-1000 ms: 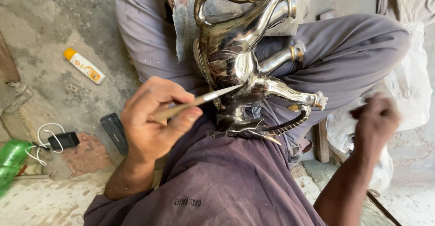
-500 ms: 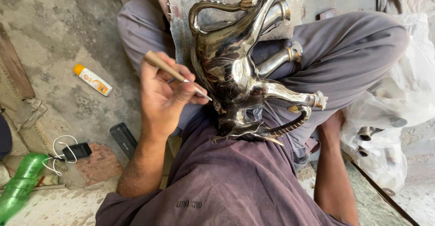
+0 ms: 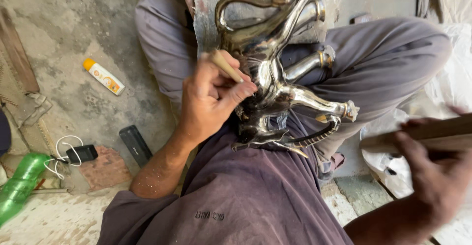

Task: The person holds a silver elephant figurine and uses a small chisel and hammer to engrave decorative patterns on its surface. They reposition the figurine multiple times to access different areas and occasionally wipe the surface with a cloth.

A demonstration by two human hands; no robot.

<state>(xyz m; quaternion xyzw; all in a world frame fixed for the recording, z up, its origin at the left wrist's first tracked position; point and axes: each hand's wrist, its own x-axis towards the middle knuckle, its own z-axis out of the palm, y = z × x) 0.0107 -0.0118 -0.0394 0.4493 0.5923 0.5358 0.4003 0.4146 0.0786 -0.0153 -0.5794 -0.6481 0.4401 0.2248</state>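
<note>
Beside green bottle [image 3: 19, 188], charger [image 3: 81, 153]

Head view: we look steeply down from our own head, close over our lap [image 3: 255, 196].
Far edge: concrete floor [image 3: 73, 38], left.
Views: one only.

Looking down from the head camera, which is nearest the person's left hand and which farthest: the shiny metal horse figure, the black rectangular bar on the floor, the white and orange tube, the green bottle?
From the left hand:
1. Metal horse figure, touching its fingers, on the lap.
2. Black bar, floor, lower left.
3. White and orange tube, floor, farther left.
4. Green bottle, far left edge.
</note>
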